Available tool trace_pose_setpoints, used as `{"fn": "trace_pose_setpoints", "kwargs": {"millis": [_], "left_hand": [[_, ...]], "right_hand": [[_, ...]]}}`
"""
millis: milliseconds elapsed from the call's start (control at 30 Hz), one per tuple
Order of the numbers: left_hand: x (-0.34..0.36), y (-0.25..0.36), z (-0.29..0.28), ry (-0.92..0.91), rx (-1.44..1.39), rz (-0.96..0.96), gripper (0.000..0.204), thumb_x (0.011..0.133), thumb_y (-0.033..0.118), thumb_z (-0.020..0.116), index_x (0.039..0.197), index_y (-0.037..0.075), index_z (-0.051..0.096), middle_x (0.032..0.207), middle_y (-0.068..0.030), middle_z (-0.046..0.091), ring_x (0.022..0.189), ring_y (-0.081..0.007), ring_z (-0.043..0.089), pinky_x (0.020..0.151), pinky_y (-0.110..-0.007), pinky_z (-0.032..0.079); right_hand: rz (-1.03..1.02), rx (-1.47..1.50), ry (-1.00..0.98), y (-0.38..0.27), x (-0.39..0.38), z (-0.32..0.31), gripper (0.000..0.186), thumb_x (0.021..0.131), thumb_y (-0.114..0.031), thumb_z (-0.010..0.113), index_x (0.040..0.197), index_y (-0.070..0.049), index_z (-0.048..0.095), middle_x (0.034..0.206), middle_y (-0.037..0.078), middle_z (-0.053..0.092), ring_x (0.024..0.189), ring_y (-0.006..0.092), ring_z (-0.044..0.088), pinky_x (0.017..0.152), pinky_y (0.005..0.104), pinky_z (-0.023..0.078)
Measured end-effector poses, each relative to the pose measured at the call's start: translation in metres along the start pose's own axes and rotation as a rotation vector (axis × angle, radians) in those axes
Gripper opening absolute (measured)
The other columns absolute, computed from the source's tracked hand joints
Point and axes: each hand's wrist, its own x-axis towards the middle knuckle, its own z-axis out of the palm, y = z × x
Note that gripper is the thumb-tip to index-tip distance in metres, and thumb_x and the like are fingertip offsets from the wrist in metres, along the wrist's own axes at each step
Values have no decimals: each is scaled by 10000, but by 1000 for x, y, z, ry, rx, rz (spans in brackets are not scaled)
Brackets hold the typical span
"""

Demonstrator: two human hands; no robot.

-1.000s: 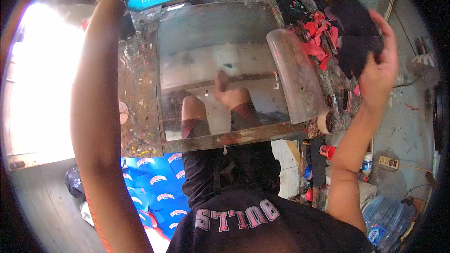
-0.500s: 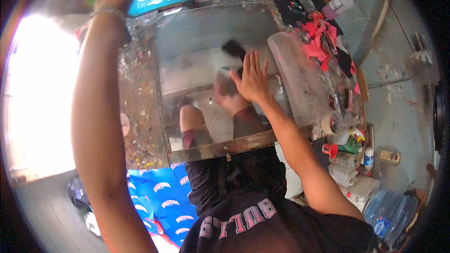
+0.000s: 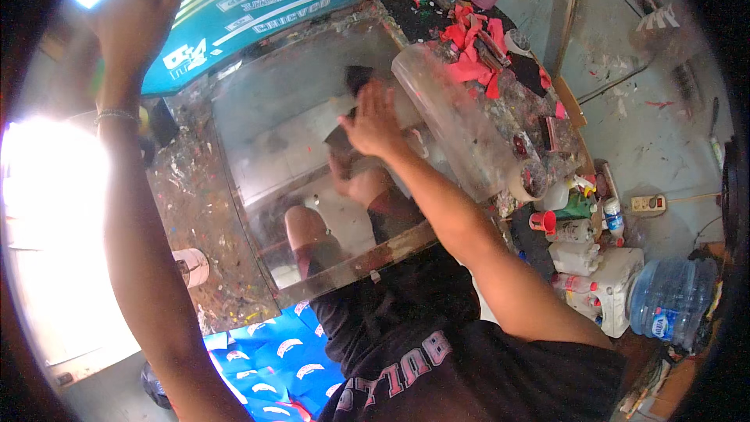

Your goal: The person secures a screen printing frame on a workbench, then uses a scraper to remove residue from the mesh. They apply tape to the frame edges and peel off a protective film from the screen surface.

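A teal screen-printing frame (image 3: 258, 8) with white and yellowish print stands tilted up at the far side. My left hand (image 3: 141, 19) is raised at the frame's left end, fingers curled round its upper edge. Below the frame lies a glossy, mirror-like panel (image 3: 273, 133) in a worn board. My right hand (image 3: 373, 121) is over its middle, fingers stretched and slightly blurred, holding nothing visible. Whether the palm touches the panel I cannot tell. A dark patch (image 3: 359, 76) shows just beyond its fingertips, and the panel reflects a hand and legs.
Right of the panel lies a clear plastic-like roll (image 3: 445, 109), beside red scraps (image 3: 476, 51) and a tape roll (image 3: 527, 180). A round tub (image 3: 191, 266) sits at the left. Bottles and a blue water jug (image 3: 673, 297) stand lower right; blue printed sheets (image 3: 273, 359) lie below.
The view has turned, showing more of the teal frame. My right hand has shifted left in view, still over the panel. My left hand stays at the frame.
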Motion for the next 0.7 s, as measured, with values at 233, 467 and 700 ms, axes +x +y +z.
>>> {"fn": "trace_pose_setpoints", "kwargs": {"millis": [233, 467, 700], "left_hand": [[-5, -28, 30, 159, 122, 131, 506, 968, 508, 619, 1362, 191, 616, 1129, -106, 694, 1044, -290, 667, 891, -459, 478], [-11, -47, 14, 82, 124, 93, 493, 963, 483, 638, 1355, 185, 619, 1119, -106, 696, 1037, -286, 669, 889, -464, 474], [-7, -9, 21, 107, 45, 75, 478, 969, 425, 651, 1346, 132, 619, 1107, -126, 699, 1006, -303, 675, 886, -443, 491]], "right_hand": [[-531, 321, -8, -38, -111, -5, 493, 902, -120, 651, 1350, 61, 557, 1433, 250, 497, 1382, 385, 448, 1145, 541, 339], [-66, 388, 487, 62, -29, -145, 310, 849, -47, 686, 1127, -155, 768, 1105, 135, 633, 1063, 316, 611, 873, 456, 496], [-184, -101, 72, 164, -44, -58, 429, 1018, -275, 558, 1390, -64, 600, 1469, 176, 526, 1385, 365, 460, 1161, 501, 323]]}}
